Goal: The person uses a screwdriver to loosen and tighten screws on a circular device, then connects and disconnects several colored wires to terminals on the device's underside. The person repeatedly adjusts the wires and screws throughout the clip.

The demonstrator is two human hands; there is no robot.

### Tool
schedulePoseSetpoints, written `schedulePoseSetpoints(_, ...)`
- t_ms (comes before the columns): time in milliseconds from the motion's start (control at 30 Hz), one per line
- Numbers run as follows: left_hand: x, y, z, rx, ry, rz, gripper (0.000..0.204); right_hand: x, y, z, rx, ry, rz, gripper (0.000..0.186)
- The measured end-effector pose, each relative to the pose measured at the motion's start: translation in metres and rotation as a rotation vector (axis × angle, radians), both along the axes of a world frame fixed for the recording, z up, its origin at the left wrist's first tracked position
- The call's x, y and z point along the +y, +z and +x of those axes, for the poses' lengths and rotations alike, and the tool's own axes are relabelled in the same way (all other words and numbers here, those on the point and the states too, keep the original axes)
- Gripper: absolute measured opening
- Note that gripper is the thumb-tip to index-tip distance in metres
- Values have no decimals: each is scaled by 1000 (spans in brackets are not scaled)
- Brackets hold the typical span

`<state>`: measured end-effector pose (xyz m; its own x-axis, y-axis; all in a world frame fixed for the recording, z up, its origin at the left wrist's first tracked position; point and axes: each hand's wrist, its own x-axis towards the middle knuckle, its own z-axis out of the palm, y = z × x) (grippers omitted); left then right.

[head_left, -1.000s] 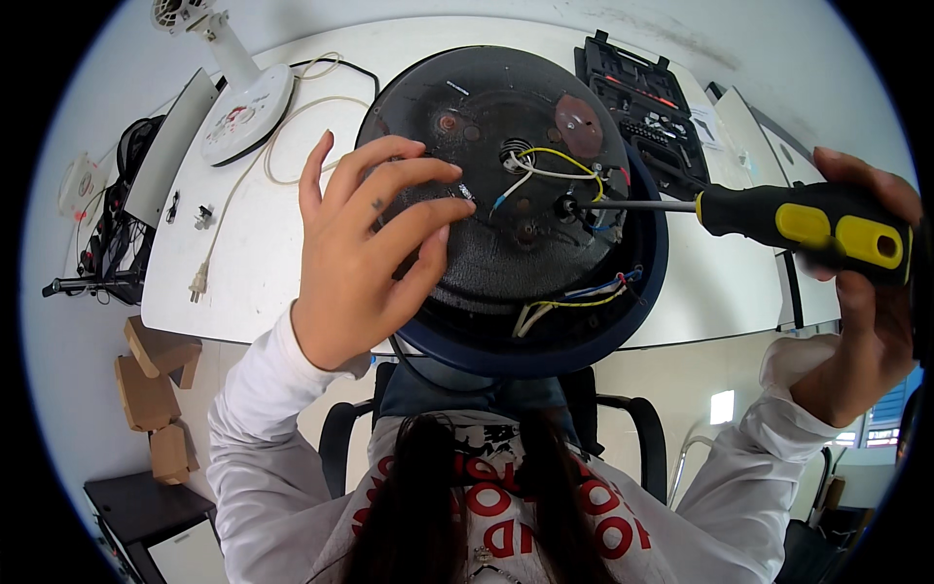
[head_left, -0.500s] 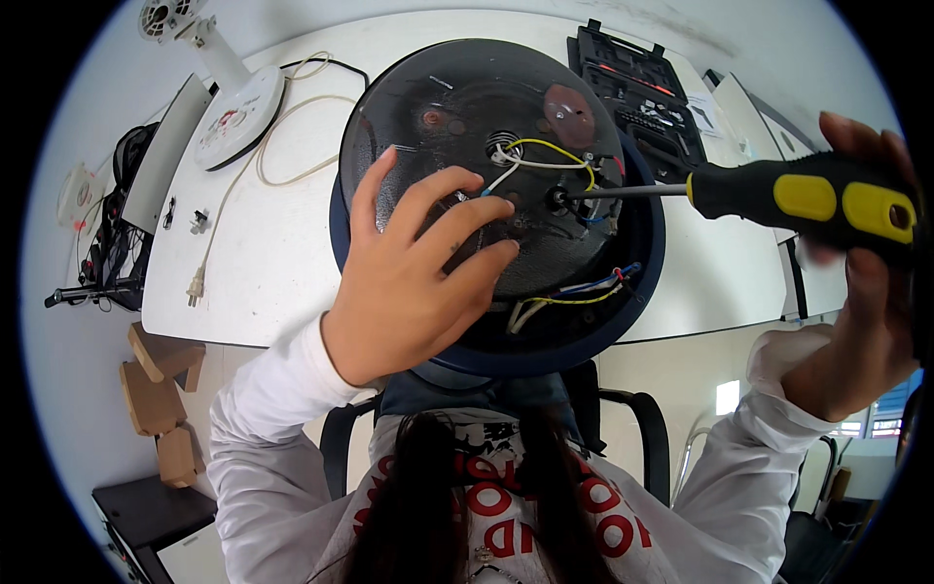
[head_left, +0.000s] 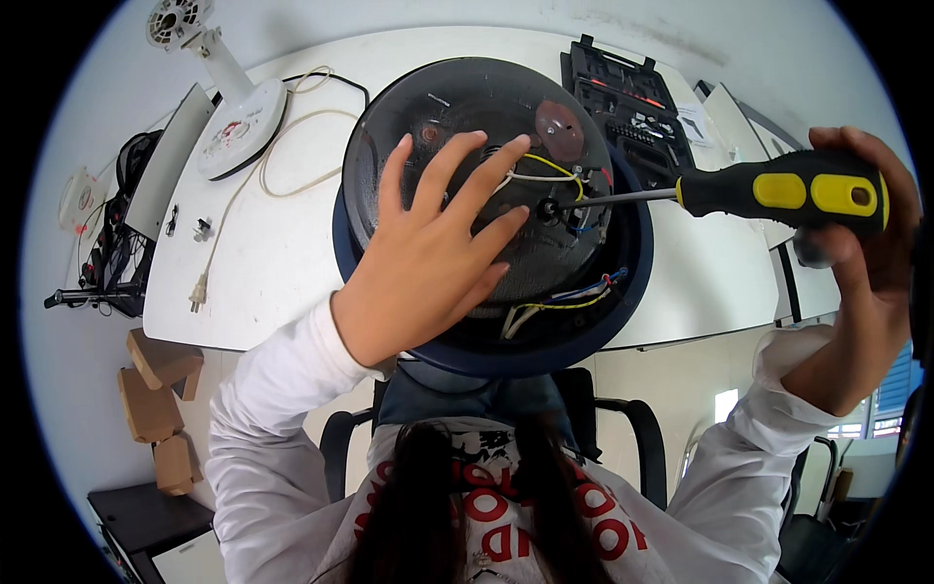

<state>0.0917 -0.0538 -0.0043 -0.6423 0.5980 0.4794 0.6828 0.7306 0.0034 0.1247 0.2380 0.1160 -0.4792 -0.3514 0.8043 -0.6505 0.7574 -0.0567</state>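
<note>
A round dark-grey metal plate (head_left: 399,107) lies tilted over a dark blue round shell (head_left: 634,282), an opened appliance. My left hand (head_left: 418,238) is open on the plate, fingers spread. In my right hand (head_left: 871,224) is a large screwdriver (head_left: 725,193) with a black and yellow handle, held almost level. Its shaft points left, and its tip meets a small dark round fitting (head_left: 548,210) on the plate, beside my left fingertips. Yellow and white wires (head_left: 545,177) cross the plate. A second bundle of wires (head_left: 555,300) sits at the shell's near side.
An open black tool case (head_left: 628,107) lies at the back right of the white table (head_left: 700,277). On the left stand a white fan base (head_left: 243,127) and a pale power cord with its plug (head_left: 198,294). Cardboard boxes (head_left: 151,404) are on the floor at left.
My left fingers have spread and moved up the plate, toward the wires at its middle. The screwdriver has shifted slightly left in view, its tip still at the dark fitting.
</note>
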Motion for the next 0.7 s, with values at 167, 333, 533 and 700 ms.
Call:
schedulePoseSetpoints(167,2,2,-13,-15,-27,-34,49,7,-1,-1,96,81,-153,66)
schedulePoseSetpoints(333,5,0,-20,-22,-47,-45,49,22,3,7,192,179,-345,66)
schedulePoseSetpoints(533,-9,12,-13,-55,15,-6,50,37,-4,5,90,369,-738,62)
schedulePoseSetpoints(700,-52,5,-35,-24,50,382,48,99,-13,-6,-234,504,-907,55)
